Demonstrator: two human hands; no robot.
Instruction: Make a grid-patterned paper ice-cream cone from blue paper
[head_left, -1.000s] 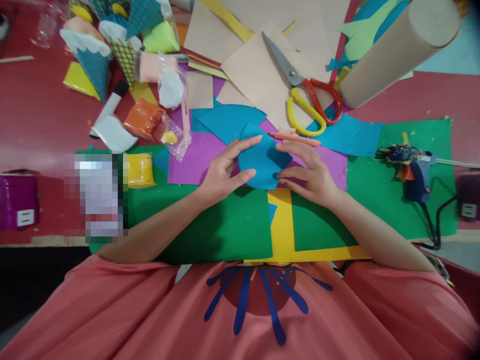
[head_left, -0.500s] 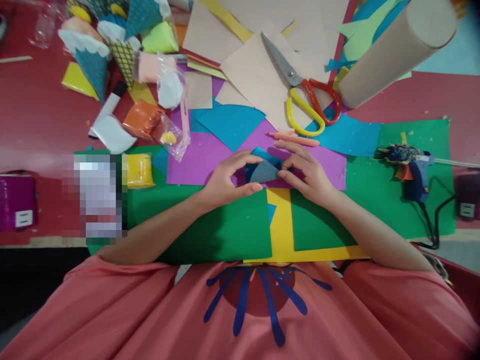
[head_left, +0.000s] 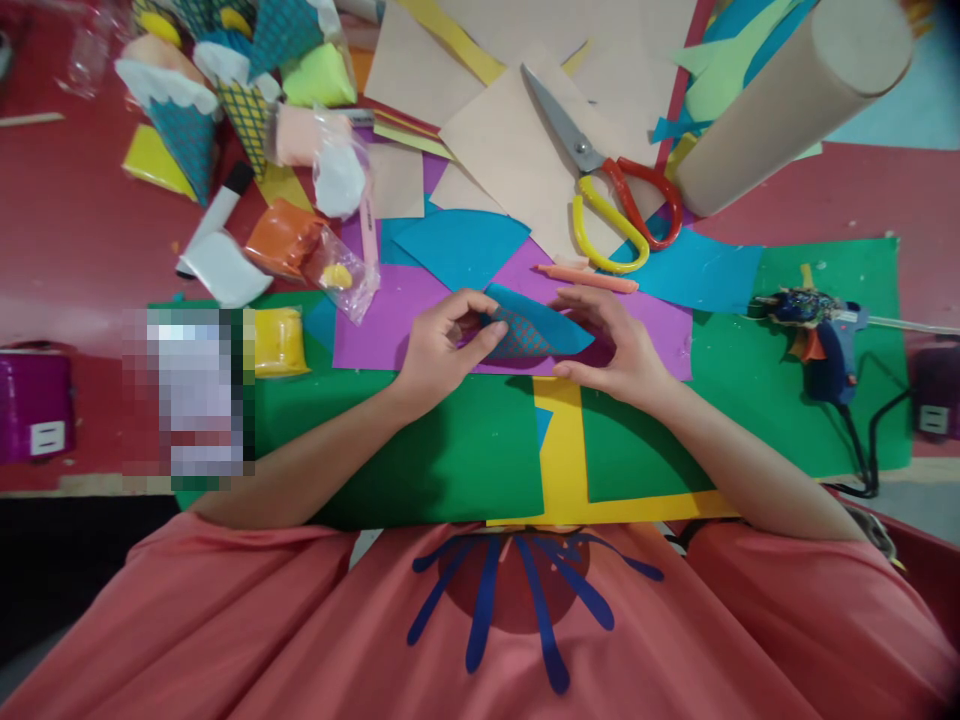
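Between my hands is a piece of blue paper (head_left: 536, 325), curled over, with a red crisscross pattern on one face. My left hand (head_left: 450, 345) pinches its left end between thumb and fingers. My right hand (head_left: 619, 345) is open beside the paper's right tip, thumb and fingers apart; whether a fingertip touches it I cannot tell. Beneath lies purple paper (head_left: 375, 330). Just beyond are a blue paper sector (head_left: 465, 245) and an orange pen-like stick (head_left: 592, 278).
Scissors (head_left: 585, 150) with red and yellow handles lie ahead on beige sheets. A glue gun (head_left: 829, 345) with a cord sits right. A cardboard tube (head_left: 795, 110) stands far right. Patterned paper cones (head_left: 180, 120) and clay packets (head_left: 285, 238) crowd the left. Green sheets (head_left: 405, 450) lie nearest me.
The blue paper has opened from a tighter curl and its tip now points right. My right hand has let go and spread its fingers; my left has shifted slightly left.
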